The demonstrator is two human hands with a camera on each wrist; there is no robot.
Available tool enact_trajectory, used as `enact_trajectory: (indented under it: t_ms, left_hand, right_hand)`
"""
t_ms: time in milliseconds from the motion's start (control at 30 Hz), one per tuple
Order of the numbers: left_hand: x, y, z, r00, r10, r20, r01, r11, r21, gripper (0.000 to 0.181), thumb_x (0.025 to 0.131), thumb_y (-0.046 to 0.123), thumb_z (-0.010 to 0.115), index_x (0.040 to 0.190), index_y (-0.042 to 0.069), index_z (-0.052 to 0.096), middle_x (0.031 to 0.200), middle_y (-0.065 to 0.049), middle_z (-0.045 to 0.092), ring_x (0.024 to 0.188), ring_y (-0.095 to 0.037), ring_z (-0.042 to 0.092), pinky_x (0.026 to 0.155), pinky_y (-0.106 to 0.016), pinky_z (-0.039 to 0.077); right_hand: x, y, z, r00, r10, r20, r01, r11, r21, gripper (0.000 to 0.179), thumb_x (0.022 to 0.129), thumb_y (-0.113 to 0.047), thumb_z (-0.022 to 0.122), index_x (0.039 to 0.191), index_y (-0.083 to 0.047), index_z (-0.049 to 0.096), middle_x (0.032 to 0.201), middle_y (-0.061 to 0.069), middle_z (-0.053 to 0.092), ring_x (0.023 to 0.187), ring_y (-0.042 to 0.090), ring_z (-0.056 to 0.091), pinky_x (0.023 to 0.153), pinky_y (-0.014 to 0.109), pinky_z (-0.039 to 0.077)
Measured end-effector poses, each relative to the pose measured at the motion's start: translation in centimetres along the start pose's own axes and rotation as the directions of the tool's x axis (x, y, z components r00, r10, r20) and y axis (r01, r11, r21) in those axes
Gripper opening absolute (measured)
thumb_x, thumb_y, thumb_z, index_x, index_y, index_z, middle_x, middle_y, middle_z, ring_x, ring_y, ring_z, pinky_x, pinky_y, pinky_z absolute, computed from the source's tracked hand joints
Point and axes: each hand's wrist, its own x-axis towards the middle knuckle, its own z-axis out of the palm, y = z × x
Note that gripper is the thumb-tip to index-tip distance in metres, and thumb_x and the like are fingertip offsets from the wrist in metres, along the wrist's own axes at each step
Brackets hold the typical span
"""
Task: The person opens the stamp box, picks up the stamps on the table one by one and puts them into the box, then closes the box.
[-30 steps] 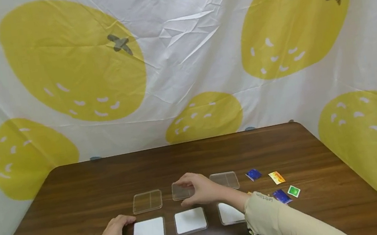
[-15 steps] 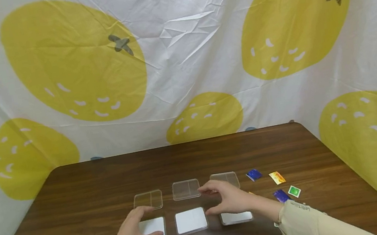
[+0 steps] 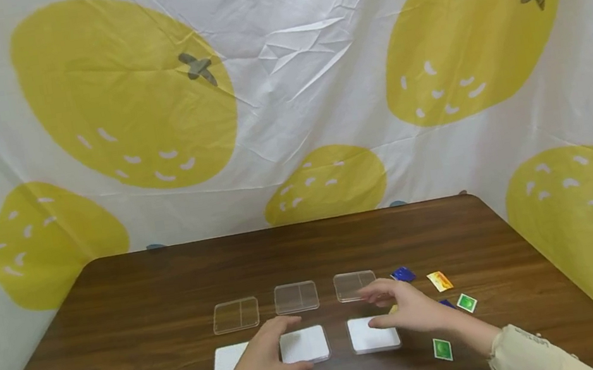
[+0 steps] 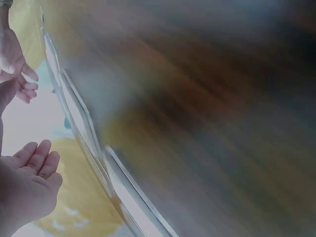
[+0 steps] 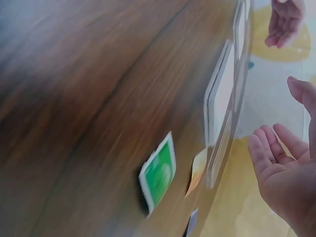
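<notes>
Three white-topped clear boxes, left [image 3: 226, 363], middle [image 3: 304, 345] and right [image 3: 361, 336], form a row across the desk [image 3: 137, 311]; three clear lids [image 3: 296, 298] lie behind them, nearer its far edge. The left hand [image 3: 265, 357] hovers over the gap between left and middle boxes, the right hand [image 3: 410, 310] above the right box; both have fingers spread in a loose curve, gripping nothing. Toward the desk's right edge lie an orange square [image 3: 440, 282] and two green squares [image 3: 442, 349]. The step looks like lining up the boxes; gripping one would call for lowering the fingers and pinching its sides without nudging its neighbour.
</notes>
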Motion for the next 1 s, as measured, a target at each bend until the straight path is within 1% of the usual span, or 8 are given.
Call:
enact_trajectory:
  t_ms: [200, 400, 533, 667, 767, 867, 900, 1000]
  left_hand:
    - [1.9, 0.9, 1.6, 1.0, 0.003, 0.03, -0.004, 0.999, 0.043, 0.067, 0.069, 0.039, 0.074, 0.121, 0.003, 0.051, 0.12, -0.01, 0.054, 0.113, -0.027, 0.049, 0.092, -0.043, 0.04]
    - [3.6, 1.8, 2.4, 0.997, -0.015, 0.072, 0.008, 0.995, 0.097, 0.069, 0.068, 0.036, 0.076, 0.122, 0.002, 0.051, 0.121, -0.011, 0.054, 0.114, -0.026, 0.048, 0.094, -0.04, 0.039]
    - [4.4, 2.4, 2.8, 0.995, -0.015, 0.096, 0.002, 0.99, 0.138, 0.069, 0.068, 0.036, 0.076, 0.122, 0.002, 0.051, 0.12, -0.01, 0.055, 0.113, -0.025, 0.048, 0.094, -0.037, 0.039]
    - [4.8, 2.9, 3.3, 0.993, -0.003, 0.118, -0.016, 0.986, 0.167, 0.066, 0.068, 0.037, 0.076, 0.12, 0.003, 0.053, 0.116, -0.008, 0.057, 0.11, -0.023, 0.05, 0.093, -0.033, 0.04]
    - [5.0, 3.1, 3.7, 0.99, -0.001, 0.14, -0.024, 0.984, 0.176, 0.065, 0.068, 0.038, 0.076, 0.119, 0.003, 0.054, 0.114, -0.007, 0.058, 0.108, -0.021, 0.051, 0.092, -0.031, 0.041]
    - [5.3, 3.3, 4.0, 0.987, -0.011, 0.16, -0.021, 0.98, 0.196, 0.066, 0.068, 0.039, 0.075, 0.118, 0.003, 0.055, 0.112, -0.006, 0.058, 0.105, -0.019, 0.052, 0.09, -0.03, 0.042]
    - [5.3, 3.3, 4.1, 0.986, -0.017, 0.164, -0.016, 0.98, 0.2, 0.066, 0.068, 0.039, 0.076, 0.118, 0.003, 0.055, 0.11, -0.005, 0.058, 0.104, -0.019, 0.052, 0.088, -0.029, 0.043]
    - [5.5, 3.3, 4.3, 0.985, -0.039, 0.17, 0.001, 0.975, 0.222, 0.066, 0.067, 0.041, 0.076, 0.117, 0.004, 0.056, 0.106, -0.003, 0.058, 0.1, -0.017, 0.051, 0.085, -0.027, 0.044]
  right_hand:
    - [-1.1, 0.5, -1.1, 0.998, 0.045, -0.041, -0.044, 0.999, 0.026, 0.049, 0.079, -0.022, 0.07, 0.118, 0.003, 0.054, 0.112, 0.017, 0.057, 0.101, 0.035, 0.053, 0.087, 0.037, 0.045]
    - [-1.7, 1.4, -2.2, 0.997, 0.029, -0.073, -0.027, 0.999, 0.028, 0.042, 0.08, -0.018, 0.069, 0.114, 0.004, 0.056, 0.105, 0.019, 0.059, 0.094, 0.033, 0.056, 0.078, 0.032, 0.049]
    - [-1.8, 2.2, -3.0, 0.995, 0.023, -0.097, -0.023, 1.0, 0.007, 0.039, 0.08, -0.015, 0.069, 0.111, 0.006, 0.057, 0.105, 0.02, 0.06, 0.092, 0.034, 0.057, 0.076, 0.028, 0.05]
    - [-1.9, 2.8, -3.6, 0.995, 0.034, -0.092, -0.036, 0.999, -0.022, 0.036, 0.08, -0.015, 0.069, 0.108, 0.005, 0.06, 0.104, 0.02, 0.062, 0.09, 0.031, 0.06, 0.074, 0.026, 0.05]
    - [-2.0, 3.1, -4.0, 0.998, 0.029, -0.062, -0.032, 0.998, -0.055, 0.03, 0.08, -0.015, 0.068, 0.103, 0.004, 0.062, 0.099, 0.018, 0.064, 0.085, 0.023, 0.062, 0.071, 0.025, 0.051]
    - [-2.0, 3.5, -4.2, 0.999, -0.008, -0.039, 0.003, 0.992, -0.124, 0.021, 0.081, -0.011, 0.067, 0.097, 0.003, 0.065, 0.095, 0.015, 0.065, 0.084, 0.016, 0.061, 0.069, 0.025, 0.051]
    - [-1.9, 3.7, -4.2, 0.999, -0.02, -0.038, 0.014, 0.988, -0.153, 0.018, 0.081, -0.01, 0.066, 0.095, 0.001, 0.066, 0.094, 0.014, 0.066, 0.085, 0.015, 0.061, 0.069, 0.025, 0.051]
    - [-1.8, 4.1, -4.1, 0.997, -0.073, -0.034, 0.063, 0.973, -0.223, 0.011, 0.081, -0.005, 0.065, 0.09, -0.001, 0.068, 0.092, 0.011, 0.066, 0.086, 0.016, 0.06, 0.069, 0.027, 0.05]
